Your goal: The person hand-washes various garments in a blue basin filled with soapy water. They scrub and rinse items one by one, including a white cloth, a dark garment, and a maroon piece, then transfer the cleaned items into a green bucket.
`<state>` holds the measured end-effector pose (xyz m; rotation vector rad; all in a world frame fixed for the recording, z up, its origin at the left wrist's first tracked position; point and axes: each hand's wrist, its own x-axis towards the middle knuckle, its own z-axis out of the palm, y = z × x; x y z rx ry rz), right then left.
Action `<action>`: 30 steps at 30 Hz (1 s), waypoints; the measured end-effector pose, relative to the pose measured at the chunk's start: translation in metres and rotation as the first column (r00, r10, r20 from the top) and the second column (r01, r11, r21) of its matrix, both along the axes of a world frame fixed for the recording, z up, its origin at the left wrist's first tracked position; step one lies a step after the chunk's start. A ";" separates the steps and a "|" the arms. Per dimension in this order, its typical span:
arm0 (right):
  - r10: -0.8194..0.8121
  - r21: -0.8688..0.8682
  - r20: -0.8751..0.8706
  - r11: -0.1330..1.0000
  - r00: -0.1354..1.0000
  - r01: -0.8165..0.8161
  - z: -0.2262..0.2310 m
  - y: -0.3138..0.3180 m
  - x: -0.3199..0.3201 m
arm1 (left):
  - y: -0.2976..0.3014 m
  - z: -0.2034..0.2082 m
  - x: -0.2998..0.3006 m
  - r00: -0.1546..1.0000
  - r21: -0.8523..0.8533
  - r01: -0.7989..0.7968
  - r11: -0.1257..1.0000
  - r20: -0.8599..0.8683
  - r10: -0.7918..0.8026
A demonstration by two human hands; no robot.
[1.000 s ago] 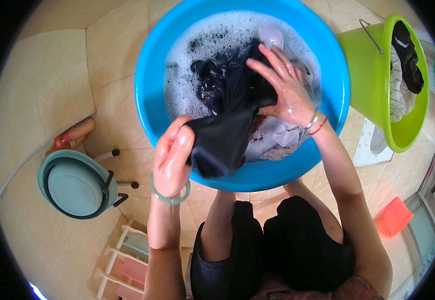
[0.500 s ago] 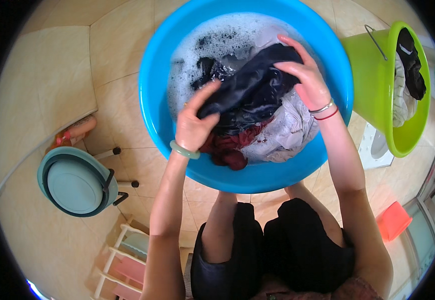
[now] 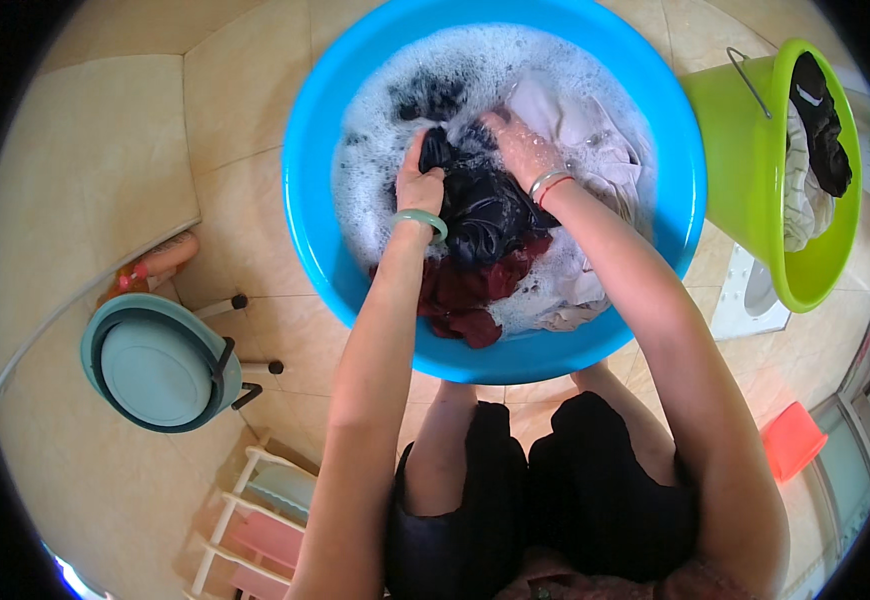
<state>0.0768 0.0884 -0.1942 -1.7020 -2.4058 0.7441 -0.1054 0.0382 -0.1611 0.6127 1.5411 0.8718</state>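
Observation:
A wet dark navy garment (image 3: 485,215) lies bunched in the sudsy water of a large blue basin (image 3: 300,190). My left hand (image 3: 421,188), with a pale green bangle at its wrist, is closed on a fold of it. Down in the foam, my right hand (image 3: 525,152) grips the far part of the same garment; its fingertips are partly covered by suds. Dark red cloth (image 3: 470,290) is nearest me in the basin. White and pale laundry (image 3: 590,140) floats along the right side.
A tilted lime green bucket (image 3: 740,170) holding dark and white clothes stands against the basin's right. Grey-green basins (image 3: 155,370) are at the left, above a white rack (image 3: 225,520). A red plastic container (image 3: 793,442) sits at the lower right, near a white floor fixture (image 3: 750,300).
Both hands have gone down into the suds with the dark garment, which was spread between them above the water. My right hand moved left and nearer my left; more pale laundry now shows.

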 end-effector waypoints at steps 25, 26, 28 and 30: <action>0.237 0.443 -0.607 0.893 0.759 0.075 0.184 -0.052 -0.054 | -0.030 0.085 0.049 0.342 -0.280 -0.396 0.874 0.839 0.424; 0.205 0.410 -0.593 0.909 0.778 0.073 0.180 -0.049 -0.053 | -0.033 0.086 0.052 0.349 -0.285 -0.417 0.863 0.826 0.442; 0.142 0.342 -0.629 0.934 0.764 0.108 0.166 -0.040 -0.050 | -0.038 0.093 0.061 0.394 -0.302 -0.472 0.828 0.768 0.505; -0.011 0.220 -0.559 0.962 0.829 0.161 0.142 -0.017 -0.034 | -0.039 0.106 0.070 0.529 -0.321 -0.521 0.791 0.605 0.595</action>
